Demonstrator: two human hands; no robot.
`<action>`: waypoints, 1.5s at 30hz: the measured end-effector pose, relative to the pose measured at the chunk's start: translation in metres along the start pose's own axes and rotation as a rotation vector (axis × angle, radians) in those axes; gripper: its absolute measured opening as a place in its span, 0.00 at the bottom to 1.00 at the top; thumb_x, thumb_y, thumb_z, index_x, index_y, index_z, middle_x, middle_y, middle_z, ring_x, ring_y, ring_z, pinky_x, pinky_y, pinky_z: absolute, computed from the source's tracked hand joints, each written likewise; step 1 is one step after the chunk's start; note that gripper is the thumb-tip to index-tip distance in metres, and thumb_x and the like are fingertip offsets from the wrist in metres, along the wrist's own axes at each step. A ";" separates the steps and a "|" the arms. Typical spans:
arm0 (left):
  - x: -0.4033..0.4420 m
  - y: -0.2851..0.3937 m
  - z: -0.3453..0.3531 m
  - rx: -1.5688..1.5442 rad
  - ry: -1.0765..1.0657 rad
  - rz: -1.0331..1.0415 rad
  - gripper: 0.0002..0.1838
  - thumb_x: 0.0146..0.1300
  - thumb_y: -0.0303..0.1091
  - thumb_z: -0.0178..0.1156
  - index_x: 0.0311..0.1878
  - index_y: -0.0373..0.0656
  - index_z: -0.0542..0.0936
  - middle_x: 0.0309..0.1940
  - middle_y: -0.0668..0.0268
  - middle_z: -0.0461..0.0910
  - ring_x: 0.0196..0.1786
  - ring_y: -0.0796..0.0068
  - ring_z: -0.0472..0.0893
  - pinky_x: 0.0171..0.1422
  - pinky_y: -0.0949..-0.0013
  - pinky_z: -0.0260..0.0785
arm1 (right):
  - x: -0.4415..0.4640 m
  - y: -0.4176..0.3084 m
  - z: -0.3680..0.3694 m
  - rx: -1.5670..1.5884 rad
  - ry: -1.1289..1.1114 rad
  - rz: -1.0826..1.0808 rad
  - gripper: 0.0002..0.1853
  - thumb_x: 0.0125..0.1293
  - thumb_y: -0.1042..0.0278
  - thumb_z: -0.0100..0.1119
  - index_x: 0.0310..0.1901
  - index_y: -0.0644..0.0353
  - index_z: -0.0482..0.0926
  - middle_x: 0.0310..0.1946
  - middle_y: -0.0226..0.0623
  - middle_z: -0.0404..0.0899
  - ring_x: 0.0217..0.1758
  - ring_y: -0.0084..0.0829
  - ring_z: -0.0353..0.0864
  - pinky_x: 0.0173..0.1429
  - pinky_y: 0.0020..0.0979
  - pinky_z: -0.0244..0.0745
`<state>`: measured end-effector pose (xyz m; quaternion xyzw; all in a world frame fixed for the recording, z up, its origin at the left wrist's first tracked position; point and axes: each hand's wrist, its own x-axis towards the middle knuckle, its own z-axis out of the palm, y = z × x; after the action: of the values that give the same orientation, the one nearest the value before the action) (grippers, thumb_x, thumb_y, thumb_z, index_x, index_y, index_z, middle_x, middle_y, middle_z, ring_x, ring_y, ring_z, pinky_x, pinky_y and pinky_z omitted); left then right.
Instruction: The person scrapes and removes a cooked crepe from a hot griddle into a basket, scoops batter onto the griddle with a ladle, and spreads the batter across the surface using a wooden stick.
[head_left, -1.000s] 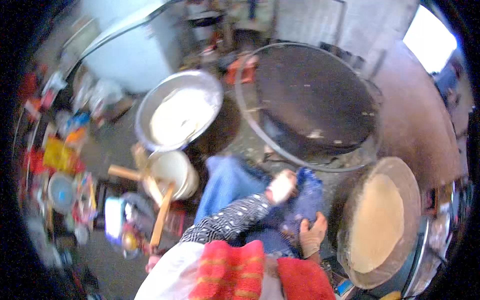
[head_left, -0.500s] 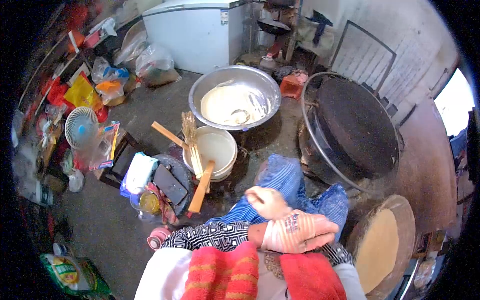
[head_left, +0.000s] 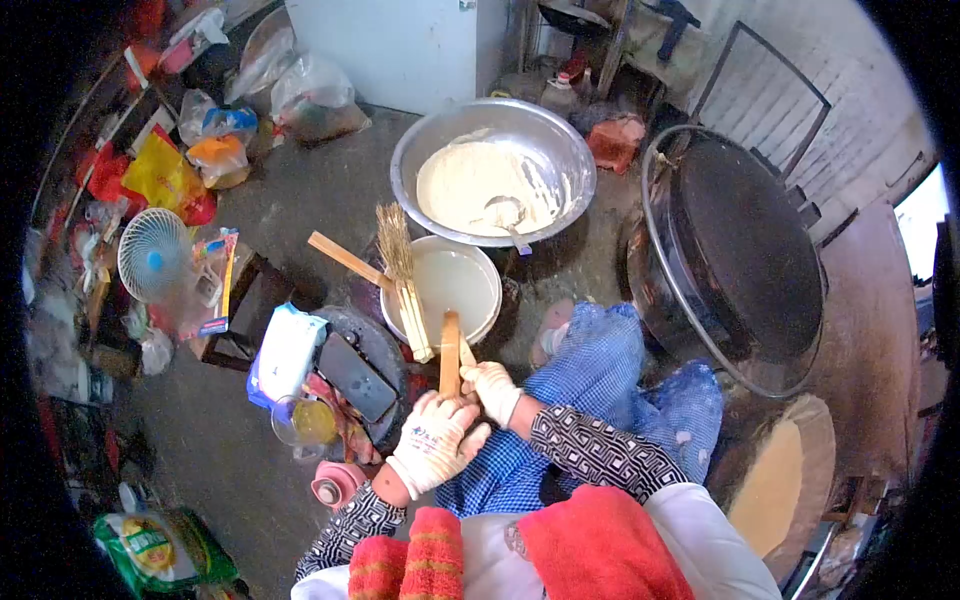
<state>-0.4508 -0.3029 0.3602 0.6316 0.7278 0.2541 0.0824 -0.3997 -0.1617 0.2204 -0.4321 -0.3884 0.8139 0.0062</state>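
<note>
A wooden scraper (head_left: pixel 450 352) stands with its upper end in the white bucket (head_left: pixel 488 328) of cloudy liquid. My left hand (head_left: pixel 437 440), in a pale glove, lies at the scraper's near end; its fingers reach the wood, but whether they grip is unclear. My right hand (head_left: pixel 490 388), also gloved, pinches the scraper's right side. A straw brush (head_left: pixel 398 262) and another wooden stick (head_left: pixel 345 258) lean on the bucket's left rim. Behind it, a steel basin (head_left: pixel 580 190) holds pale batter and a ladle (head_left: pixel 505 212).
The round dark griddle (head_left: pixel 745 245) with a metal ring stands at right, above a tray of yellowish batter (head_left: pixel 770 490). On a stool at left are a phone (head_left: pixel 357 376), a wipes pack (head_left: pixel 287 350) and a jar (head_left: pixel 303 421). A pink bottle (head_left: pixel 337 484) stands nearby.
Both hands have moved left and forward from the lap to the wooden scraper, whose near end has swung right. They were together at the lap before. The view has shifted.
</note>
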 end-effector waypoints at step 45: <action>0.336 -0.190 0.098 -0.244 -0.347 -0.639 0.30 0.73 0.33 0.48 0.75 0.41 0.53 0.32 0.53 0.78 0.28 0.65 0.81 0.25 0.67 0.75 | -0.119 -0.100 -0.198 0.165 0.250 -0.202 0.10 0.72 0.65 0.50 0.44 0.65 0.72 0.17 0.33 0.72 0.14 0.26 0.70 0.17 0.29 0.70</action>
<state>-0.6380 0.0325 0.2539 0.3919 0.8278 0.1896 0.3538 -0.2181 -0.0087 0.3029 -0.4868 -0.3579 0.7781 0.1717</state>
